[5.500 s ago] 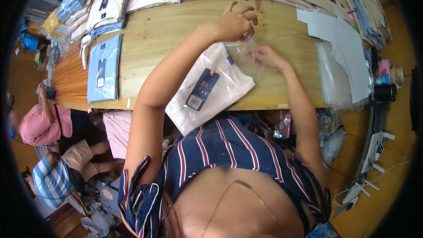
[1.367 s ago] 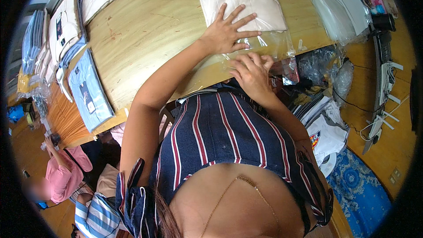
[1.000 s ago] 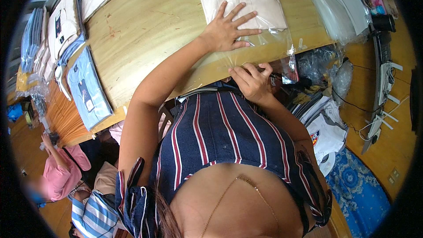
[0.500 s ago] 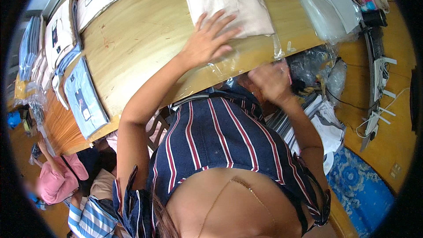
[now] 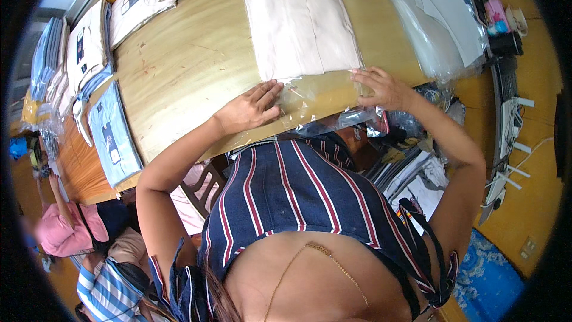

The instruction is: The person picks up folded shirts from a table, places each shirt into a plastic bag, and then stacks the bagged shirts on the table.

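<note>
A folded pale pink garment lies in a clear plastic bag on the wooden table. The bag's loose end stretches from the garment toward the near table edge. My left hand is at the left side of that end, its bent fingers closed on the plastic by the garment's near left corner. Opposite it, my right hand grips the bag's right side near the other corner, with finger and thumb curled on the film.
Bagged folded shirts line the table's left side, with a blue shirt nearest. White sheets and clear bags lie at the right. A white router and cables stand beyond. Two people sit at the lower left.
The garment sits nearer to me. My left hand has come off its top down to the bag's left side; my right hand has risen from below the table edge to its right side.
</note>
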